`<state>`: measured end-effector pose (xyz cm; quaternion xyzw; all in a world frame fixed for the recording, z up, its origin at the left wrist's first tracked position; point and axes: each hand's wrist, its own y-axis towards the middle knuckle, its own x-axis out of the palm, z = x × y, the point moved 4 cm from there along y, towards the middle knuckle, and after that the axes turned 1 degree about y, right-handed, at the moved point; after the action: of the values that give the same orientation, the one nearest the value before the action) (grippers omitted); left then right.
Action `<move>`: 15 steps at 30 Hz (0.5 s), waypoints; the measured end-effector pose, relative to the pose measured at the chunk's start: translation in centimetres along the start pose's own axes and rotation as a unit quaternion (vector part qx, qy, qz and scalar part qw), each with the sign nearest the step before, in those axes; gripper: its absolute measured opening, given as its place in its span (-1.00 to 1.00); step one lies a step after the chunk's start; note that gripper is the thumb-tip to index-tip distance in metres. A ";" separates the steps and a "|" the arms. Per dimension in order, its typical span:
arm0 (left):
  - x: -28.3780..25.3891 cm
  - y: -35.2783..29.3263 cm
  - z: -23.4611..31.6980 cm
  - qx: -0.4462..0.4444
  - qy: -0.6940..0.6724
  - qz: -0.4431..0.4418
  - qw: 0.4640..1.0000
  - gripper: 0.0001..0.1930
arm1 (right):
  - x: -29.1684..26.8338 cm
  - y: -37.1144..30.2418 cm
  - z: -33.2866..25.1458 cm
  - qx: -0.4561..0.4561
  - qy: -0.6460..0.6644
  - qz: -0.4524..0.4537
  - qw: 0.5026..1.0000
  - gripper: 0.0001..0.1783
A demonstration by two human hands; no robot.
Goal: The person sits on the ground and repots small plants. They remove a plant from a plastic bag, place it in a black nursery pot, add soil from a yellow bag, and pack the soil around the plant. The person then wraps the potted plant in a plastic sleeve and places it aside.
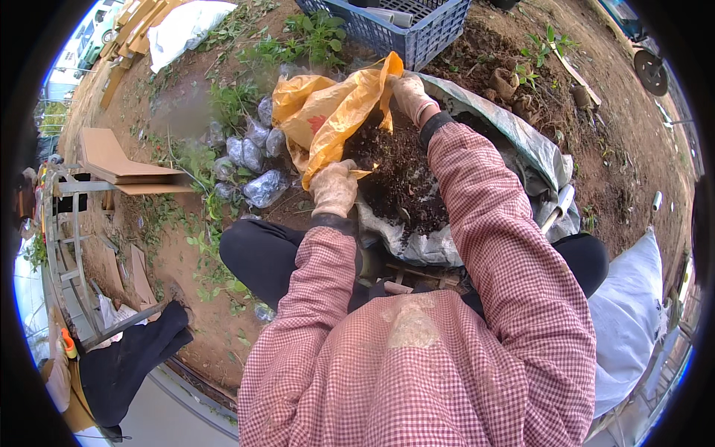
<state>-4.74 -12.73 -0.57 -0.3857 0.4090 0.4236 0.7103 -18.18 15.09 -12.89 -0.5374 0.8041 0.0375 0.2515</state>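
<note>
A yellow-orange plastic sack (335,112) is stretched between my gloved hands, its mouth tilted toward a heap of dark soil (398,179). My left hand (334,188) is closed on the sack's near edge. Farther off and to the right, my right hand (411,95) grips its far edge. The soil lies on a spread pale sheet (417,247), whose greenish-grey side (514,134) is folded up at the right. Several small clear plastic bags of dark filling (246,153) lie left of the sack. What the sack holds inside is hidden.
A blue plastic crate (417,33) stands beyond the sack. Green plants (316,41) grow at the far left of it. Flattened cardboard (123,160) and a metal ladder (71,253) are at the left. A full white sack (629,320) leans at the right.
</note>
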 end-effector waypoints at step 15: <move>1.4 -1.6 7.9 0.102 0.046 -0.220 0.969 -0.74 | -7.7 -3.5 -5.6 0.123 0.250 -0.014 0.960 -0.68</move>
<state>-0.86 -5.84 1.36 -0.4106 0.3872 0.1943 0.8023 -14.82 18.28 -3.81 -0.5056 0.8321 -0.2010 0.1075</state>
